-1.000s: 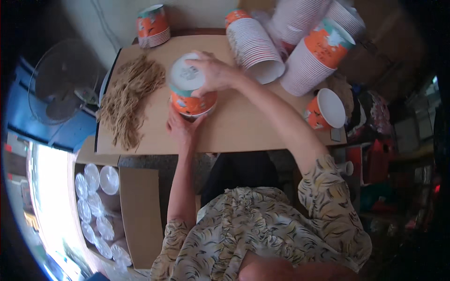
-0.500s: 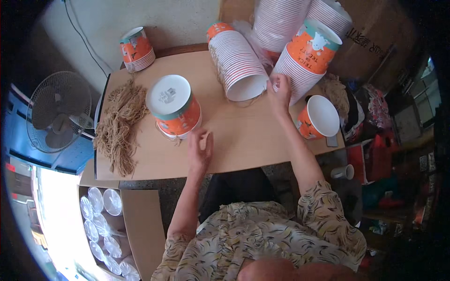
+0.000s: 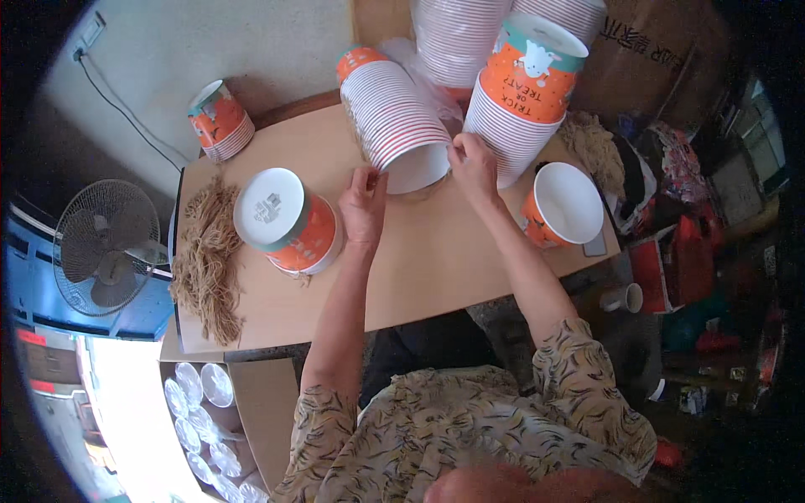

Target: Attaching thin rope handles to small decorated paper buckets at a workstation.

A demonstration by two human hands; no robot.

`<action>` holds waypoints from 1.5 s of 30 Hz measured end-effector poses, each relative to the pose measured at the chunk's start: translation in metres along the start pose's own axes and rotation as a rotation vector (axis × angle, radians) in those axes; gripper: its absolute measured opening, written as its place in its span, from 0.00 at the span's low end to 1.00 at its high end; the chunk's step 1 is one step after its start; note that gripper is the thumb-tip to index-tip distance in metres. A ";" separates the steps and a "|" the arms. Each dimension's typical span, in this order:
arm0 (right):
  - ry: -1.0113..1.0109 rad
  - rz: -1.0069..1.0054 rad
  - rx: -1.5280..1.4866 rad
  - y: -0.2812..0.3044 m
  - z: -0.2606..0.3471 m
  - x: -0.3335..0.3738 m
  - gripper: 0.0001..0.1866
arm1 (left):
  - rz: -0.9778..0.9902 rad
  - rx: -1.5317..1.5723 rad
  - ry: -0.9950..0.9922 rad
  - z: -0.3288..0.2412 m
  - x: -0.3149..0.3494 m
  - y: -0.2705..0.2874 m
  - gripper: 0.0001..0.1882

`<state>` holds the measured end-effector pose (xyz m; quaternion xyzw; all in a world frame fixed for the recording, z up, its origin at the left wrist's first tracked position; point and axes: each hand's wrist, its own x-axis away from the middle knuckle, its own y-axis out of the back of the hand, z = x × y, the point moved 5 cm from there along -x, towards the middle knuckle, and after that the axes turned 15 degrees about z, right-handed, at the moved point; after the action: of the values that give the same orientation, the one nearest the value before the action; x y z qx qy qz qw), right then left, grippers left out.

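Note:
A long nested stack of paper buckets (image 3: 397,107) lies on its side, its white open end facing me. My left hand (image 3: 363,208) is at the left of that end, fingers closed at the outermost rim. At the right of the same rim my right hand (image 3: 476,170) pinches the edge between thumb and fingers. Left of my left hand, an orange bucket with a teal band (image 3: 309,239) stands upside down, a bit of twine at its foot. Right of my right hand rises an upright stack of upturned orange buckets (image 3: 530,84).
Loose brown twine (image 3: 210,260) is heaped along the table's left side. A small bucket stack (image 3: 221,121) stands at the far left corner, a single bucket (image 3: 568,204) at the right by a phone (image 3: 594,245). A fan (image 3: 109,247) and a carton of clear plastic cups (image 3: 267,419) are left.
My left hand has moved up and right from beside the upside-down bucket to the lying stack's rim. My right hand has shifted left from the upright stack to that rim. The view has turned slightly.

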<state>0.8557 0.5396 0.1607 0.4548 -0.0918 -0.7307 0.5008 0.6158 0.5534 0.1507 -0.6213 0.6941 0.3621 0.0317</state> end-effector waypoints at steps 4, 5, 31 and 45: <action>-0.010 0.051 0.027 0.006 -0.002 0.001 0.08 | 0.033 -0.045 0.044 -0.006 0.000 -0.003 0.09; -0.053 0.088 0.002 0.006 -0.006 0.003 0.09 | 0.061 -0.090 0.041 -0.009 0.001 -0.003 0.09; -0.563 0.831 -1.038 0.090 0.064 0.099 0.31 | 0.082 -0.091 -0.214 -0.085 0.149 0.069 0.30; -0.498 1.202 -0.886 0.059 0.109 0.094 0.48 | 0.192 -0.575 -0.479 -0.139 0.173 0.096 0.35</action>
<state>0.8036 0.4000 0.2034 -0.0921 -0.1316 -0.3836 0.9094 0.5484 0.3296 0.2125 -0.4349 0.5922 0.6781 -0.0164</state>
